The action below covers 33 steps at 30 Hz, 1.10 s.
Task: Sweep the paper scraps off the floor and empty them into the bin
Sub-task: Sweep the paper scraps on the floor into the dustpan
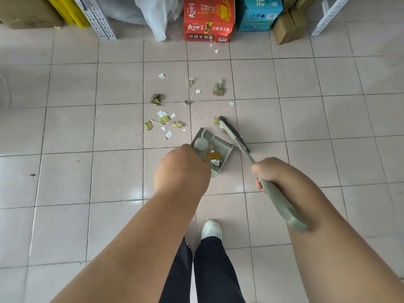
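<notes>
The left hand (182, 169) is clenched into a fist above the near-left edge of a grey-green dustpan (213, 149); what it grasps is hidden beneath the knuckles, presumably the pan's handle, but this cannot be confirmed. The dustpan rests on the tiled floor (87, 127) and already contains several white and yellow scraps.

The right hand (267, 171) is wrapped around the grey-green handle of a broom (235, 136), fingers curled fully round the shaft. The handle end projects past the hand toward 5 o'clock, across the forearm. The broom head lies at 1 o'clock from the dustpan, just beside its right wall, bristles down on the floor.

Loose paper scraps (166, 120) remain on the floor at 10 to 12 o'clock from the dustpan: a cluster near the pan's mouth, further green-gold and white pieces beyond, and one white piece near the cartons.

At 12 o'clock, along the far edge, stand a red carton (208, 20), a blue carton (258, 14), brown boxes (288, 25) and a white plastic bag (155, 16). A white shoe (211, 229) and dark trouser legs appear at 6 o'clock.
</notes>
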{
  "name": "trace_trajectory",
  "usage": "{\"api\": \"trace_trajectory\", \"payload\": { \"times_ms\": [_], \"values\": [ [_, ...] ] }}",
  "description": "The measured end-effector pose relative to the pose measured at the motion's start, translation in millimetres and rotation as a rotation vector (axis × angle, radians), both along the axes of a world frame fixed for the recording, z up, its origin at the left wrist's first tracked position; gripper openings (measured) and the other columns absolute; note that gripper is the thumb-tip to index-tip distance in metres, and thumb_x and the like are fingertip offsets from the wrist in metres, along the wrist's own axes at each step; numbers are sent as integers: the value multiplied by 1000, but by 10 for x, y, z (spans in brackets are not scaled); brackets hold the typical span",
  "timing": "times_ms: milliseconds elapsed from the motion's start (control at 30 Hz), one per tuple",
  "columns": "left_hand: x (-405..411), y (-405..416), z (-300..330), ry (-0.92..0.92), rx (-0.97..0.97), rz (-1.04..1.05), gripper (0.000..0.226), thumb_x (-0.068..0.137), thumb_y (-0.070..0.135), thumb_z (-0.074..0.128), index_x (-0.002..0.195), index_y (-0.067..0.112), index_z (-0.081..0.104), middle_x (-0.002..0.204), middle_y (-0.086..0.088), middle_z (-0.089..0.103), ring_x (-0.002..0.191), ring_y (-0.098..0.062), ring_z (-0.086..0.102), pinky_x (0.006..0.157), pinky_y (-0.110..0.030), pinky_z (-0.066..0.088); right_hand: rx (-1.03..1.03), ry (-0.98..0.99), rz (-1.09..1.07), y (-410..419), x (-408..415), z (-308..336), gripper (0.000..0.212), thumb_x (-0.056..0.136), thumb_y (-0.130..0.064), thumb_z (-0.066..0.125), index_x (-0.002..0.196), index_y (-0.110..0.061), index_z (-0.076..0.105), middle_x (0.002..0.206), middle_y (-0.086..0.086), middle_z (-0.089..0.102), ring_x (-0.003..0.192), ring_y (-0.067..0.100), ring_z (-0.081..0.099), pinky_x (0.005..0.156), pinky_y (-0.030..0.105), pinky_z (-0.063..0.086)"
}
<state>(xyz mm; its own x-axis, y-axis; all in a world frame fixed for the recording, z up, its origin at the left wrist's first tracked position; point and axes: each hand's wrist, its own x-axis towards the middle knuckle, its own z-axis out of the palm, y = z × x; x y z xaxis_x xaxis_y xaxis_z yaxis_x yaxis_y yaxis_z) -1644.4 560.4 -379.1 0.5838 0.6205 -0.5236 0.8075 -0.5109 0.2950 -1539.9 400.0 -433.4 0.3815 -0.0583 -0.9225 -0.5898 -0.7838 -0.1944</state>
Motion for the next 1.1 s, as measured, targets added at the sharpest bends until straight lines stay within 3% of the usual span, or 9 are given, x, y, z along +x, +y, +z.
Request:
{"api": "trace_trajectory", "payload": {
  "times_ms": [200, 333, 433, 600, 667, 767, 900, 1033, 1100],
  "values": [
    [-7, 10, 10, 21, 14, -4, 22, 80, 23, 48, 63, 23, 33, 62, 4, 47, 51, -12, 39, 42, -23, 25, -63, -9, 181, -112, 169, 191, 9, 88, -9, 39, 85, -12, 46, 60, 10, 49, 26, 15, 44, 37, 15, 36],
    [0, 14, 1, 17, 11, 1, 23, 80, 22, 48, 62, 23, 33, 62, 4, 48, 51, -13, 41, 42, -23, 26, -84, -125, 217, 54, 241, 167, 12, 90, -10, 38, 88, -8, 50, 55, 11, 53, 44, 22, 52, 51, 24, 43],
    [-10, 12, -4, 9, 18, 5, 24, 80, 22, 47, 61, 22, 33, 61, 5, 47, 51, -12, 41, 41, -22, 25, -111, -209, 351, 227, 302, 12, 22, 91, -13, 37, 94, -2, 55, 35, 6, 54, 32, 18, 51, 43, 17, 38],
    [-34, 29, -3, 6, 24, 14, 22, 79, 21, 47, 61, 22, 34, 61, 4, 49, 52, -12, 42, 42, -23, 26, -113, -159, 452, 409, 236, -170, 26, 88, -11, 40, 104, -2, 58, 39, 5, 58, 33, 17, 53, 48, 22, 38],
    [-41, 40, 2, 0, 18, 19, 23, 79, 22, 47, 61, 22, 34, 61, 4, 49, 52, -13, 43, 42, -22, 26, -132, -125, 565, 429, 101, -179, 22, 91, -13, 41, 101, -2, 57, 28, 2, 52, 29, 16, 52, 46, 22, 37],
    [-44, 82, 23, -15, 0, 17, 24, 81, 24, 48, 61, 22, 34, 61, 4, 49, 52, -15, 43, 42, -22, 27, -114, -32, 639, 334, -74, -119, 21, 93, -11, 39, 105, -1, 52, 26, 1, 50, 43, 20, 51, 47, 23, 37],
    [-185, 150, 65, -16, -18, 60, 19, 80, 25, 48, 64, 21, 40, 61, 3, 52, 53, -15, 48, 42, -22, 28, -44, -48, 540, 66, -53, 104, 16, 86, -4, 35, 86, -7, 51, 55, 12, 56, 46, 24, 52, 46, 20, 41],
    [-477, 187, 114, -21, 12, 68, 14, 78, 25, 48, 66, 20, 43, 61, 1, 54, 54, -18, 50, 42, -24, 29, -43, -117, 336, -133, 75, 163, 17, 88, -8, 38, 77, -14, 50, 53, 9, 51, 28, 17, 48, 38, 15, 40],
    [-617, 215, 135, -17, 20, 80, 13, 77, 25, 48, 66, 19, 45, 59, 1, 55, 53, -18, 51, 41, -24, 29, -46, -160, 295, -141, 143, 92, 16, 86, -9, 40, 76, -14, 51, 50, 10, 52, 31, 19, 50, 42, 19, 43]
  ]
}}
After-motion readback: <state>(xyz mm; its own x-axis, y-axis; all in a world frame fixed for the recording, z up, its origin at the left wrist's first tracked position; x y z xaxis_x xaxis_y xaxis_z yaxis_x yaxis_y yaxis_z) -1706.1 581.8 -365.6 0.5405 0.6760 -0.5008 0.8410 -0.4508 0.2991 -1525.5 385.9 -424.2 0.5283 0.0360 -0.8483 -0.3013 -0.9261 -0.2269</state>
